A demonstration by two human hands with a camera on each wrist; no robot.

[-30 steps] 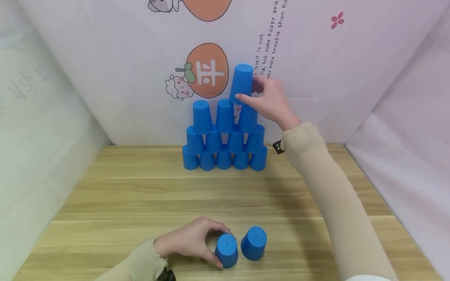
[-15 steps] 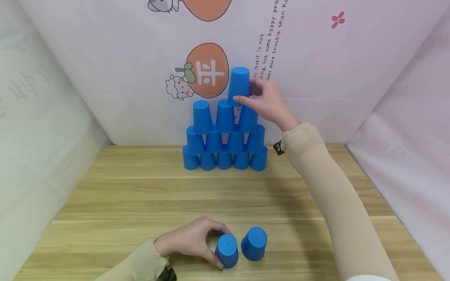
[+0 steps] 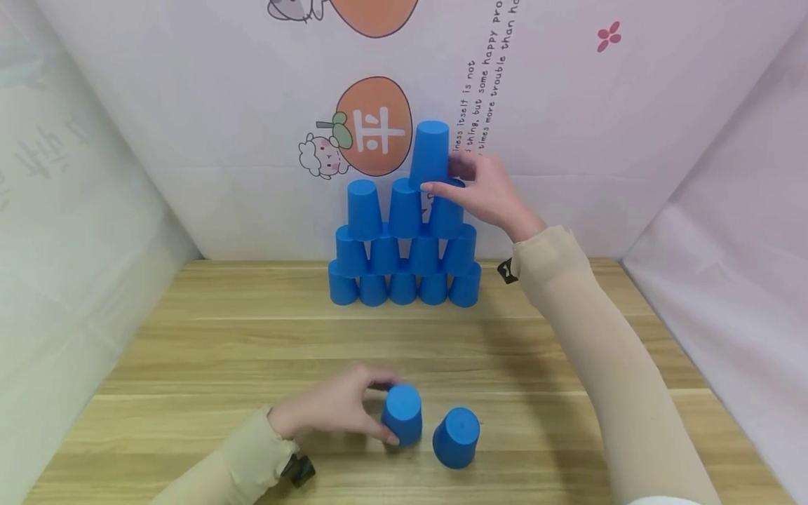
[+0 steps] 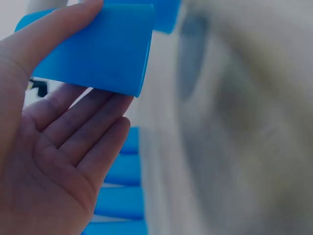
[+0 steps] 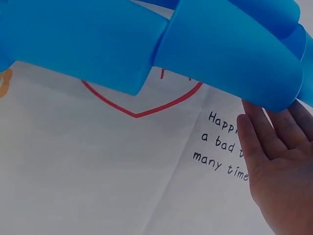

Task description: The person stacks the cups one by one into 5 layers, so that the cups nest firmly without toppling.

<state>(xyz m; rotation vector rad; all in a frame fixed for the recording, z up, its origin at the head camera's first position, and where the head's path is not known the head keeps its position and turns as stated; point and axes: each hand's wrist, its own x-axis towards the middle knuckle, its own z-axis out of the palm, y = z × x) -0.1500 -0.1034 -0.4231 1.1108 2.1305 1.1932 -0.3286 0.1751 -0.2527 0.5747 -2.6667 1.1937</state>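
A blue cup [image 3: 402, 414], mouth down, is gripped by my left hand [image 3: 334, 403], thumb on its near side and fingers behind. In the left wrist view, the same cup [image 4: 98, 54] lies between thumb and fingers. At the back, blue cups form a stepped wall, with a lone cup [image 3: 431, 156] on top, over the third row's middle and right cups. My right hand [image 3: 487, 189] is beside that top cup's lower part, thumb near its rim. The right wrist view shows the right hand's fingers [image 5: 274, 127] nearly straight, partly hidden behind a cup [image 5: 230, 54].
Another upside-down blue cup [image 3: 456, 438] stands on the wooden table [image 3: 284, 344], right of the held one. A printed white backdrop [image 3: 252, 140] rises close behind the stacked cups, and white sheets flank both sides.
The top cup has shifted slightly left and settled. My right hand has since slid a little down and right along it. My left hand has moved its cup forward and slightly left.
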